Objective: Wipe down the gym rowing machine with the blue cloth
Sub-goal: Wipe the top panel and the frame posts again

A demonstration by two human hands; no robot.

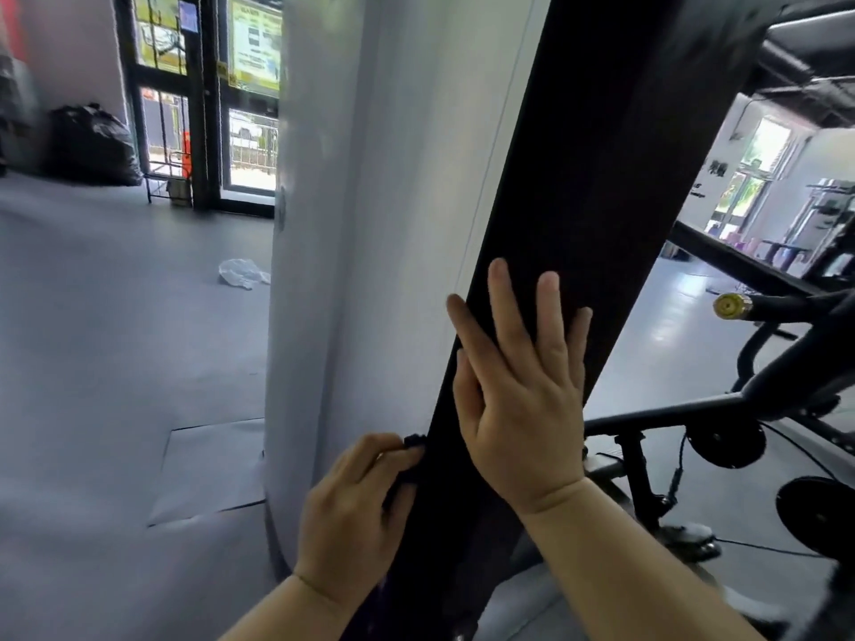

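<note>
A wide black upright panel of the gym machine runs diagonally through the middle of the head view, against a white round pillar. My right hand lies flat on the panel with straight fingers. My left hand is lower, its fingers curled and pinching a small dark bunched thing at the panel's left edge; whether it is the cloth I cannot tell. No clearly blue cloth shows.
Black machine frame bars, weight discs and a handle with a gold end cap stand at right. A black rubbish bag and glass doors are at far left. A white plastic bag lies on the grey floor.
</note>
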